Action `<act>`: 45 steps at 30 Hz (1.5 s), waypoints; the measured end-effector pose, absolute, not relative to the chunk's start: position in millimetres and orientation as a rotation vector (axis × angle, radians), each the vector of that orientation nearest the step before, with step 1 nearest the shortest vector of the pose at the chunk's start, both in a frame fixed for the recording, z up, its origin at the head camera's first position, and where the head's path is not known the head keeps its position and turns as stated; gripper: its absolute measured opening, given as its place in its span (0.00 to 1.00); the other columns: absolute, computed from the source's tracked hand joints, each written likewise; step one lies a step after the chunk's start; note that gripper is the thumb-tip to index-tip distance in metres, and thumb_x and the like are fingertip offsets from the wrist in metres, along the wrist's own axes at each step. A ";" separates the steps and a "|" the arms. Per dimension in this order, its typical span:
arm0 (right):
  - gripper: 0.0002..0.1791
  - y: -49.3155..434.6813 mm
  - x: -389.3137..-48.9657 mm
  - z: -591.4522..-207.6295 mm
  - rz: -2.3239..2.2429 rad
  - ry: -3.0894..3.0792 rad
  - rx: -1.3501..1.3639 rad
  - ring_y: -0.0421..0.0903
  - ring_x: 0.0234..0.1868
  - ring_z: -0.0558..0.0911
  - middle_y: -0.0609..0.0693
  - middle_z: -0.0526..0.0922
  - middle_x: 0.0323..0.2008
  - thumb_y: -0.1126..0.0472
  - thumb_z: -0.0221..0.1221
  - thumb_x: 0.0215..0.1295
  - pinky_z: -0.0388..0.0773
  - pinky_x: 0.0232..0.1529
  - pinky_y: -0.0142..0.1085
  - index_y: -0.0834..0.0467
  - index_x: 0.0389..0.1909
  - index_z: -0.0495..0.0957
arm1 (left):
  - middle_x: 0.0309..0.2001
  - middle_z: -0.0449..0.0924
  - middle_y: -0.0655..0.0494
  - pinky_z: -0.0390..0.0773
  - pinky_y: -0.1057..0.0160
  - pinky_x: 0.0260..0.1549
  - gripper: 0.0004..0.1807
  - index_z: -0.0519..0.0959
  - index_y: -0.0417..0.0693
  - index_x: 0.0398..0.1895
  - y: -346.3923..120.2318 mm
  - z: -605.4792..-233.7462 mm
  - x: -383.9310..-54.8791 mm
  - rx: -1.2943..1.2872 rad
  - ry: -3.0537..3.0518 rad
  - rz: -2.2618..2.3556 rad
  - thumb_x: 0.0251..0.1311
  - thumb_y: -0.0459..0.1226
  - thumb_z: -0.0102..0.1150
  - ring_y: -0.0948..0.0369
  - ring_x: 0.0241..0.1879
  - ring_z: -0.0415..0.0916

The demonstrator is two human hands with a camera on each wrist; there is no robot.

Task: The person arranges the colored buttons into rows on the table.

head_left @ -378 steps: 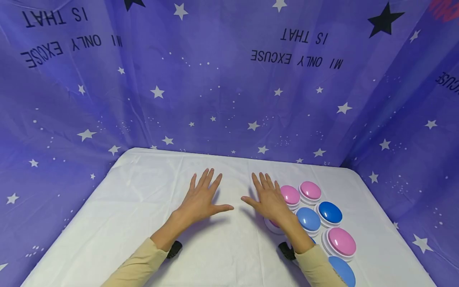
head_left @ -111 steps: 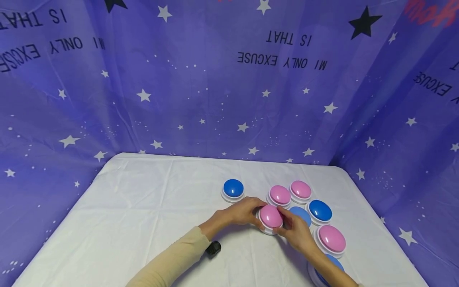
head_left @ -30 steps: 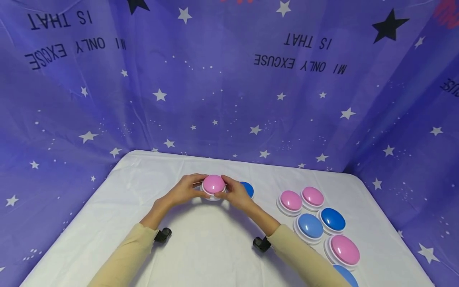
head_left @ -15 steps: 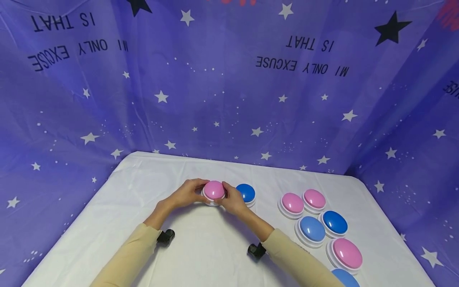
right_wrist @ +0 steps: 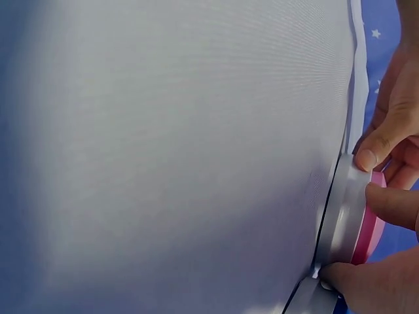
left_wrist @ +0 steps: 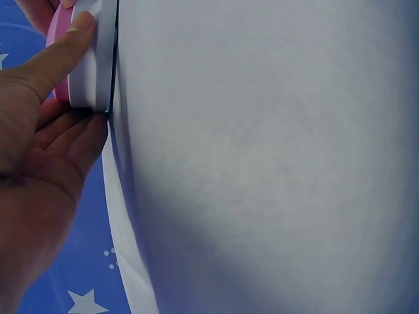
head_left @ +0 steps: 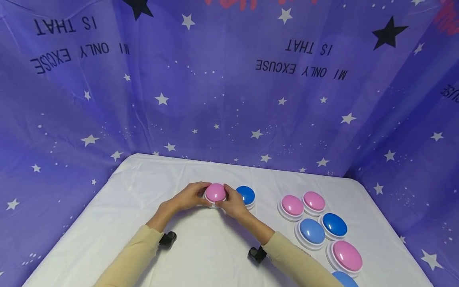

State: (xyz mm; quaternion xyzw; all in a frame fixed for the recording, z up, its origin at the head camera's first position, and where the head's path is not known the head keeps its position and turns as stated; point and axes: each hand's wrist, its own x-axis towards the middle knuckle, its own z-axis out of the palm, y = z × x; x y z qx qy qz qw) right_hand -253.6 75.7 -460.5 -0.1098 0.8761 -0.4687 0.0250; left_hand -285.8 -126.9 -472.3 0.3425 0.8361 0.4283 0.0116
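Both my hands hold one pink push button (head_left: 215,192) with a white round base, near the back middle of the white table. My left hand (head_left: 188,197) grips its left side, with the thumb on the front of the base in the left wrist view. From the right, my right hand (head_left: 234,203) pinches the same button. The right wrist view shows its white base (right_wrist: 344,216) flat at the cloth, beside a second base (right_wrist: 311,297). That neighbour is a dark blue push button (head_left: 246,195), just right of my right hand's fingers.
On the right side stand several more push buttons: two pink ones at the back (head_left: 292,205), a dark blue one (head_left: 335,224), a light blue one (head_left: 312,231) and a larger pink one (head_left: 347,255). Another blue one (head_left: 345,279) is cut off below. A purple star curtain (head_left: 215,79) hangs behind.
The hands were empty at first, then held the pink button at the right group. They have carried it left, beside the lone dark blue button, and lowered it; it barely moves over the last half second.
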 end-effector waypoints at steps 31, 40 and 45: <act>0.43 95.3 -244.0 -427.8 -1.679 2.597 -0.452 0.65 0.68 0.64 0.65 0.62 0.71 0.61 0.68 0.61 0.64 0.66 0.51 0.71 0.72 0.58 | 0.63 0.72 0.35 0.71 0.50 0.61 0.39 0.69 0.28 0.66 -106.1 -430.8 -271.1 1.003 2.700 1.309 0.54 0.38 0.74 0.45 0.61 0.72; 0.41 157.4 -221.4 -408.3 -1.918 2.495 -0.416 0.59 0.73 0.59 0.65 0.59 0.72 0.66 0.66 0.64 0.58 0.69 0.44 0.70 0.73 0.57 | 0.64 0.73 0.43 0.72 0.55 0.60 0.39 0.70 0.34 0.67 -43.8 -412.4 -254.7 1.131 2.607 1.337 0.56 0.43 0.73 0.48 0.61 0.74; 0.42 212.1 -198.8 -412.0 -1.891 2.573 -0.251 0.57 0.73 0.58 0.62 0.59 0.73 0.61 0.66 0.65 0.58 0.68 0.37 0.67 0.74 0.56 | 0.64 0.73 0.48 0.70 0.65 0.60 0.40 0.70 0.38 0.68 0.6 -407.3 -244.3 1.162 2.560 1.261 0.55 0.47 0.73 0.55 0.62 0.72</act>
